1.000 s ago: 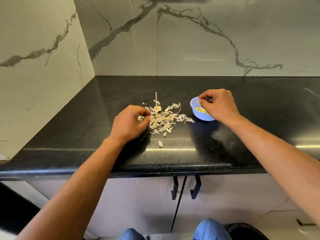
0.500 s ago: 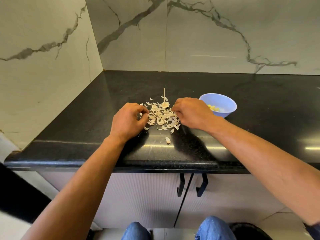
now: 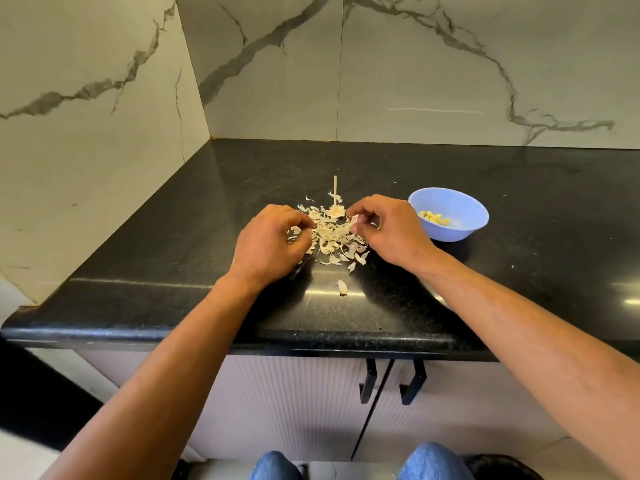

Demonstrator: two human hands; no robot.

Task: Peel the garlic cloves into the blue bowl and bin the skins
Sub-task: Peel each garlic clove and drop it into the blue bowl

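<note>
A heap of pale garlic skins point(image 3: 330, 235) lies on the black counter point(image 3: 519, 271), with a thin garlic stalk point(image 3: 335, 190) sticking out at its far side. My left hand point(image 3: 270, 242) rests on the heap's left edge, fingers curled around some skins. On the heap's right side, my right hand point(image 3: 388, 230) pinches a piece of skin between thumb and fingertips. The blue bowl point(image 3: 450, 199) stands just right of my right hand and holds several peeled yellow cloves point(image 3: 433, 217). One stray skin point(image 3: 342, 287) lies nearer the front edge.
Marble walls close the counter at the back and left, forming a corner. The counter's rounded front edge point(image 3: 242, 336) runs above white cabinet doors with black handles point(image 3: 393, 384). A dark round object point(image 3: 502, 467) sits on the floor at the lower right.
My right hand left the blue bowl and came left to the skin heap, where it now pinches skins. My left hand has closed further in on the heap.
</note>
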